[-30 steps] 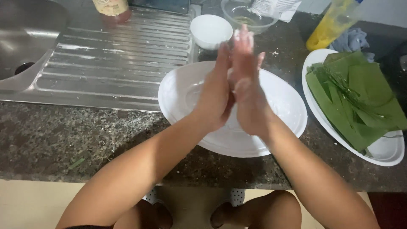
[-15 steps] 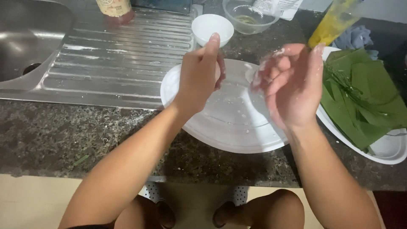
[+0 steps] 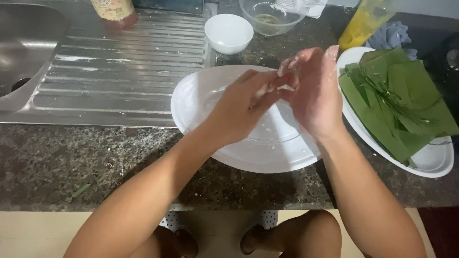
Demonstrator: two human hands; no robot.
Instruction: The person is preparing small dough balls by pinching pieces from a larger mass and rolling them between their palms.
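Meeting above white plate (image 3: 205, 100), left hand (image 3: 241, 107), right hand (image 3: 313, 93), rim uncovered.

Warm, fairly dim indoor light falls from above. The white plate (image 3: 210, 102) and steel drainboard (image 3: 114, 62) catch soft glare, while the dark surface (image 3: 71, 162) stays murky. The fingers (image 3: 287, 71) are slightly motion-blurred. Arm shadows darken the near edge; corners look grainy.

A jar with a cream-coloured label (image 3: 113, 7) is standing at the drainboard's far edge; a white printed packet (image 3: 300, 5) is lying behind the glass bowl.
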